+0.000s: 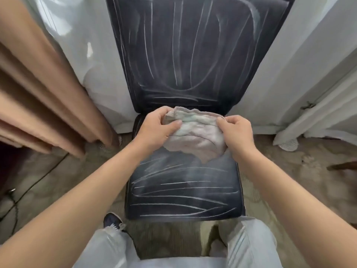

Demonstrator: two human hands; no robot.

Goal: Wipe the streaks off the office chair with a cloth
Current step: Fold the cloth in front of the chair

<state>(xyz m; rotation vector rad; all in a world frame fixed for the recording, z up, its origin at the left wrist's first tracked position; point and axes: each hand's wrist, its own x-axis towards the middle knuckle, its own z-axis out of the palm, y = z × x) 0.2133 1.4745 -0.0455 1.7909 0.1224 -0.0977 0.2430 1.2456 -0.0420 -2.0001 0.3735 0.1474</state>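
Observation:
A dark navy office chair (185, 194) stands in front of me, its seat and tall backrest (193, 55) covered in white chalky streaks. Above the rear of the seat I hold a crumpled pale cloth (195, 134) with faint pink and green tints. My left hand (156, 128) grips its left edge, thumb on top. Pinching the right edge is my right hand (237, 134). The cloth's lower corner hangs just over the seat; whether it touches is unclear.
Tan curtains (42, 97) hang at the left, white sheer curtains (289, 74) behind and right of the chair. A black cable (38, 180) runs across the patterned carpet at left. My legs in light trousers and a dark shoe (113, 222) are below the seat's front edge.

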